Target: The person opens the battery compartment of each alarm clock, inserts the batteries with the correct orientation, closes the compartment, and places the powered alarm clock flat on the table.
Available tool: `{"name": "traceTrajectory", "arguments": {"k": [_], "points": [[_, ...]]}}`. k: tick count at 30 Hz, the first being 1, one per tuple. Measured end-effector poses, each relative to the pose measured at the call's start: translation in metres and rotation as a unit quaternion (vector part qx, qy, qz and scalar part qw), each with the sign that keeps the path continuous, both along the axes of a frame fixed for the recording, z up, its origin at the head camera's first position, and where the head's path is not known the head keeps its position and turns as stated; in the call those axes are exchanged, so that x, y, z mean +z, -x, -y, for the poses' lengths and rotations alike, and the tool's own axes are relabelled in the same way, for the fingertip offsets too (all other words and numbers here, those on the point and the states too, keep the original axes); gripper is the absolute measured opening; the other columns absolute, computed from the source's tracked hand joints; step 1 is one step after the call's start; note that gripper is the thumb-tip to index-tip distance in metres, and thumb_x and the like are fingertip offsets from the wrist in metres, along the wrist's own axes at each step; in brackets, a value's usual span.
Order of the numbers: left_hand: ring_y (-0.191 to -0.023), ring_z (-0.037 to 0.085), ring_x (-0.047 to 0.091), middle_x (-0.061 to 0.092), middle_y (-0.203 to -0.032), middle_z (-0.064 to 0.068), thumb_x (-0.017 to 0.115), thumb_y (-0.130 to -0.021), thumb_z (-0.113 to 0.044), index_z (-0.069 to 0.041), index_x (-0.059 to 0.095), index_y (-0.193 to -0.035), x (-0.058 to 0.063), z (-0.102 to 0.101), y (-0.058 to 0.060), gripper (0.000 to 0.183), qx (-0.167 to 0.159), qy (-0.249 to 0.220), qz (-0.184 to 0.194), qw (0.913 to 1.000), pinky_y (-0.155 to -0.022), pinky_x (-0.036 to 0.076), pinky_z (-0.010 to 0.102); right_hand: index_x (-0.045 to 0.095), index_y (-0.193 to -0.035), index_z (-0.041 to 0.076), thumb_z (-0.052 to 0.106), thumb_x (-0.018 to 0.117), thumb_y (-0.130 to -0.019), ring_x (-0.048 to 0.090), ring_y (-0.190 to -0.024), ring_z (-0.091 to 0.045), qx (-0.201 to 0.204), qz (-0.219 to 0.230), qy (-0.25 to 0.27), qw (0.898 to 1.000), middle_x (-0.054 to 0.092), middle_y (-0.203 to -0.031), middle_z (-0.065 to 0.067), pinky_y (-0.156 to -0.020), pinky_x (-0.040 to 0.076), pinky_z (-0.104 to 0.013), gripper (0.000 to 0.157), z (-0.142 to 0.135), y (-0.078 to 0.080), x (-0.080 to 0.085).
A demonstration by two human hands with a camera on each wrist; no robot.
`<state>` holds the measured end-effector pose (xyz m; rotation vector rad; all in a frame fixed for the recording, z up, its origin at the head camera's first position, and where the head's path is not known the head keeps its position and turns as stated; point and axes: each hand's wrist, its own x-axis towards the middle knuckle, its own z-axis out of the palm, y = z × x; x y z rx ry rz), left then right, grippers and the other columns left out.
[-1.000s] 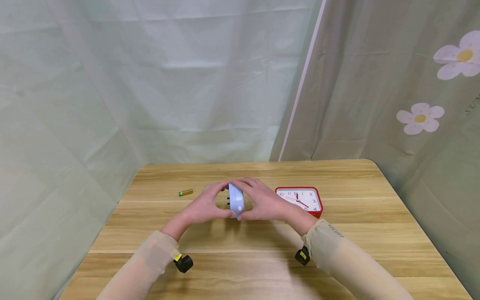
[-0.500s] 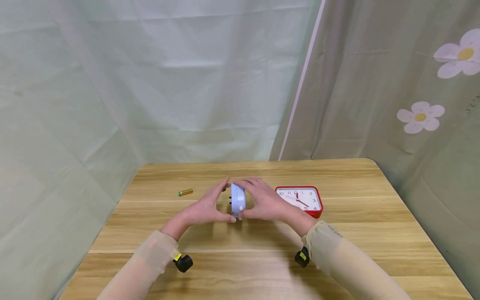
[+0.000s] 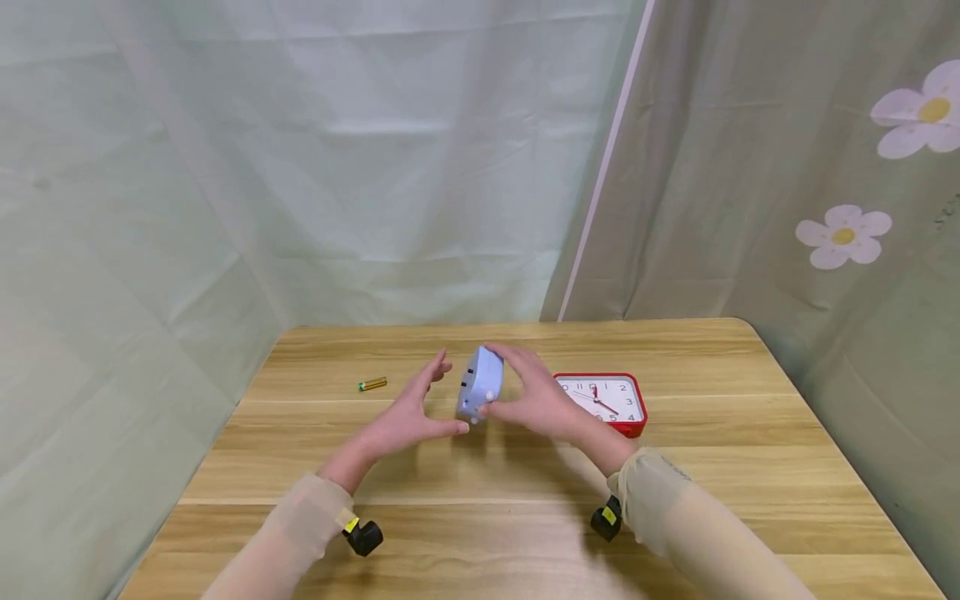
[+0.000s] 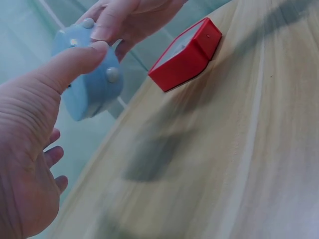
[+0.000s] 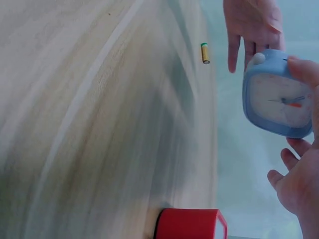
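A light blue alarm clock (image 3: 483, 383) is held up over the table by my right hand (image 3: 542, 406), thumb on one edge and fingers on the opposite one. Its back, with small black knobs, is turned partly to the left in the head view, while the right wrist view shows its white dial (image 5: 279, 102) with hands. To its left, my left hand (image 3: 403, 418) has thumb and fingers spread. A gap separates it from the clock in the head view; the left thumb (image 4: 75, 64) overlaps the clock in the left wrist view.
A red rectangular clock (image 3: 632, 427) lies face up beside my right forearm, which partly covers it. At the left rear of the wooden table (image 3: 480, 542) lies a gold and green battery (image 3: 372, 384). Pale curtains (image 3: 405, 167) hang around the table.
My left hand has come away from the blue clock and moved slightly left. The right hand has lifted the clock slightly rightward and turned it so more of its back shows.
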<state>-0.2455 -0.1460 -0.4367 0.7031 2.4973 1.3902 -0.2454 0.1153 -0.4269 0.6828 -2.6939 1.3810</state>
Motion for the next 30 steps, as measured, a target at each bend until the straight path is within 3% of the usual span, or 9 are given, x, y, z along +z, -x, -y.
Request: {"name": "traceTrajectory", "arguments": {"k": [7, 14, 21, 30], "points": [[-0.152, 0.035, 0.020, 0.023, -0.167, 0.008, 0.083, -0.087, -0.036, -0.029, 0.006, -0.165, -0.013, -0.006, 0.001, 0.110, 0.018, -0.057, 0.035, 0.9976, -0.119, 0.016, 0.061, 0.039, -0.153, 0.047, 0.045, 0.090, -0.077, 0.037, -0.140, -0.019, -0.016, 0.006, 0.034, 0.999, 0.043, -0.152, 0.009, -0.110, 0.035, -0.058, 0.092, 0.002, -0.001, -0.004], [-0.152, 0.030, 0.024, 0.025, -0.167, 0.008, 0.082, -0.087, -0.044, -0.025, 0.008, -0.166, -0.015, -0.010, 0.001, 0.109, 0.028, -0.069, 0.058, 0.9955, -0.121, 0.017, 0.053, 0.041, -0.152, 0.045, 0.042, 0.090, -0.078, 0.039, -0.138, -0.020, -0.013, 0.011, 0.075, 0.997, 0.045, -0.150, 0.006, -0.111, 0.033, -0.056, 0.089, 0.003, -0.002, -0.007], [-0.150, 0.028, 0.025, 0.031, -0.163, 0.007, 0.079, -0.092, -0.034, -0.017, 0.021, -0.164, -0.016, -0.009, 0.003, 0.094, 0.006, -0.109, 0.091, 0.9898, -0.121, 0.017, 0.054, 0.041, -0.151, 0.045, 0.040, 0.090, -0.079, 0.036, -0.141, -0.020, 0.008, 0.025, 0.121, 0.992, 0.045, -0.150, 0.010, -0.114, 0.029, -0.057, 0.087, 0.004, -0.005, -0.006], [-0.146, 0.037, 0.031, 0.034, -0.160, 0.007, 0.079, -0.092, -0.029, -0.026, 0.030, -0.160, -0.016, -0.010, 0.006, 0.083, 0.004, -0.158, 0.145, 0.9767, -0.114, 0.035, 0.051, 0.039, -0.154, 0.038, 0.035, 0.088, -0.083, 0.038, -0.140, -0.017, 0.037, 0.021, 0.151, 0.988, 0.044, -0.151, 0.009, -0.118, 0.027, -0.053, 0.087, 0.004, -0.004, -0.006]]}}
